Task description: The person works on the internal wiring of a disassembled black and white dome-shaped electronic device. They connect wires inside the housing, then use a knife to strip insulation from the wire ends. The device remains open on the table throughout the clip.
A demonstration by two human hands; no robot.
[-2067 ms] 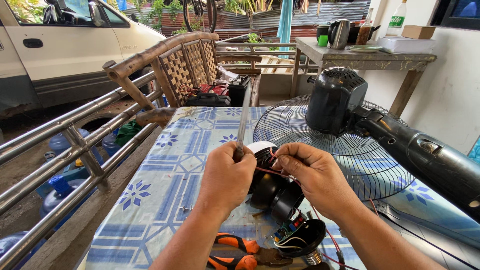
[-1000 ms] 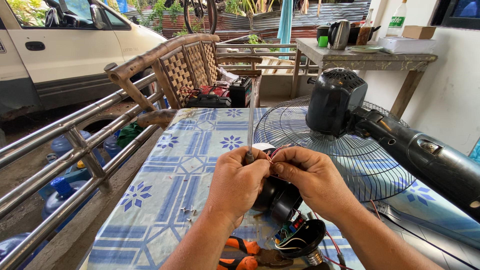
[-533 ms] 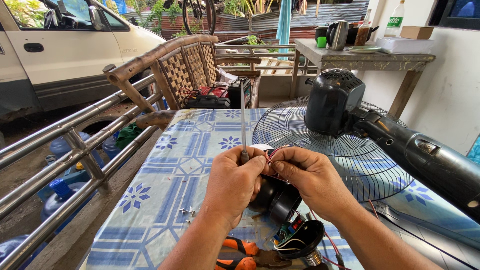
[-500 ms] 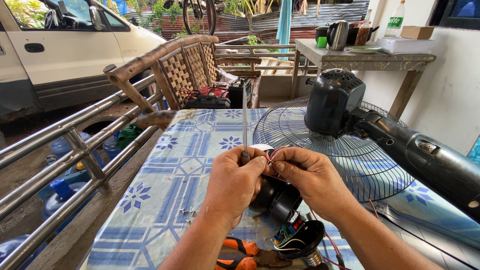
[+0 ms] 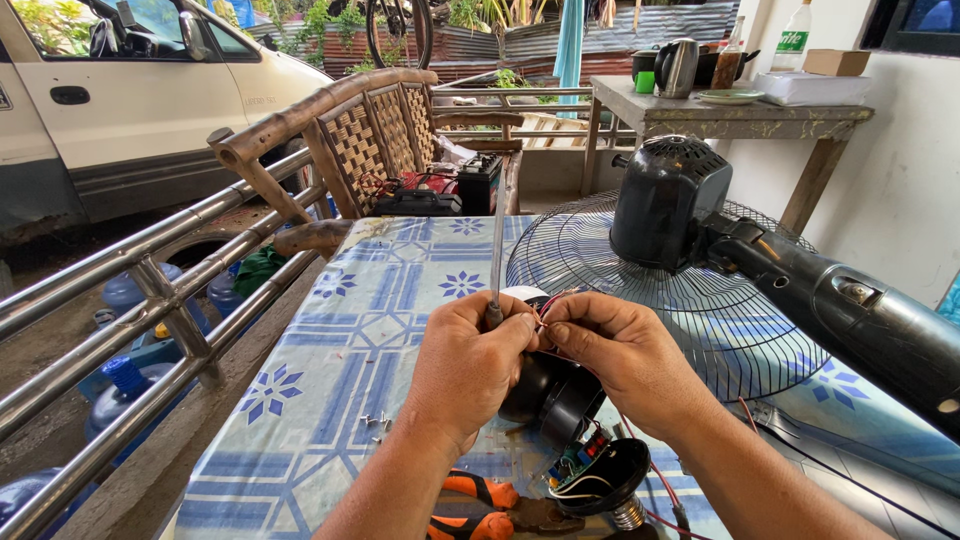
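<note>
My left hand point(image 5: 470, 365) is fisted round a screwdriver point(image 5: 496, 262), shaft pointing up out of the way. My right hand point(image 5: 620, 355) pinches thin red wires point(image 5: 548, 302) just above the black motor housing point(image 5: 550, 395), keeping them taut for working.

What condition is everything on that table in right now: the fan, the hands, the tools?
Left hand: closed around a screwdriver, shaft pointing up.
Right hand: pinching thin red wires.
Black housing: opened, circuit parts and wires exposed.
Fan: lying on its side, front grille off.
Pliers: lying unused near the table edge.
Small screws: loose on the tablecloth.
</note>
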